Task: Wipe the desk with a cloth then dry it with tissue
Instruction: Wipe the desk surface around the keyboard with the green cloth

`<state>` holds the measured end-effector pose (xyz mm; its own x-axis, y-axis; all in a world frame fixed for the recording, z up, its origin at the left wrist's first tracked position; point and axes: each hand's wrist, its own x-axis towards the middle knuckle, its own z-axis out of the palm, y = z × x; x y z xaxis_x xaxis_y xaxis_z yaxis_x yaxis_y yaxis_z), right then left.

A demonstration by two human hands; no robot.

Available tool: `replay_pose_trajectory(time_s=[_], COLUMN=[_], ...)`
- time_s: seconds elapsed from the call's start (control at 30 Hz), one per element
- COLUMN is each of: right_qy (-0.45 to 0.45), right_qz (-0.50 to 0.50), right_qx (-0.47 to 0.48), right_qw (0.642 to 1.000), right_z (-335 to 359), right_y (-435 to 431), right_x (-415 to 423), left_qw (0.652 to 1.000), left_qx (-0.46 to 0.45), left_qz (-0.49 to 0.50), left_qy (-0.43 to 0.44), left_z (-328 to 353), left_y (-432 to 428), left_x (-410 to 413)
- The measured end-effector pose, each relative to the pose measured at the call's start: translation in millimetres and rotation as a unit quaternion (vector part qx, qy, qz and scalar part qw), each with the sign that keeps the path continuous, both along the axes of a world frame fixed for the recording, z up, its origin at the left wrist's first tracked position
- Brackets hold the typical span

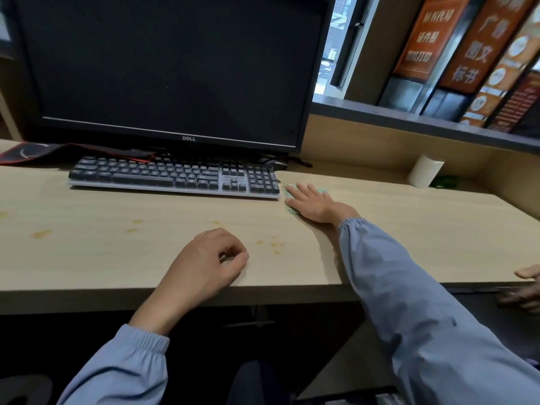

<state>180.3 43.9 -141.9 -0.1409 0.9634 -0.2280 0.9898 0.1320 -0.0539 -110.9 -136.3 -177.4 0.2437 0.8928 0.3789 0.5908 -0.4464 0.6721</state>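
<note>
My right hand (312, 203) lies flat, fingers spread, pressing a pale green cloth (290, 210) onto the light wooden desk (122, 252), just right of the keyboard's end. Only the cloth's edges show around the hand. My left hand (209, 266) rests near the desk's front edge with its fingers curled and nothing in it. Yellowish stains (274, 245) dot the desk between the hands, and more stains (42, 233) lie at the left. A white tissue roll (425, 174) stands at the back right under the shelf.
A dark keyboard (175, 178) and a Dell monitor (175, 71) fill the back middle. A red and black mat (32, 152) lies at the back left. Something green (445, 182) sits beside the roll. Another person's hand (526, 283) shows at the right edge.
</note>
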Motion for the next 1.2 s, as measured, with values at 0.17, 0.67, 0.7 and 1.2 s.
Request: replay_pose_trajectory(time_s=[0.17, 0.67, 0.7, 1.2], right_qy=[0.008, 0.030, 0.031, 0.025], right_qz=[0.019, 0.050, 0.046, 0.038], right_qx=[0.001, 0.029, 0.031, 0.041], right_qw=[1.000, 0.998, 0.998, 0.998], right_z=[1, -8, -8, -13], right_y=[-47, -165, -168, -187], right_x=[-2, -2, -4, -42], left_qw=[1.000, 0.999, 0.999, 0.998], left_qx=[-0.002, 0.012, 0.014, 0.064], left_qz=[-0.003, 0.002, 0.002, 0.000], left_qy=[0.020, 0.030, 0.029, 0.030], left_z=[-1, -1, -2, -11], left_y=[-3, -4, -4, -5], left_x=[-1, 0, 0, 0])
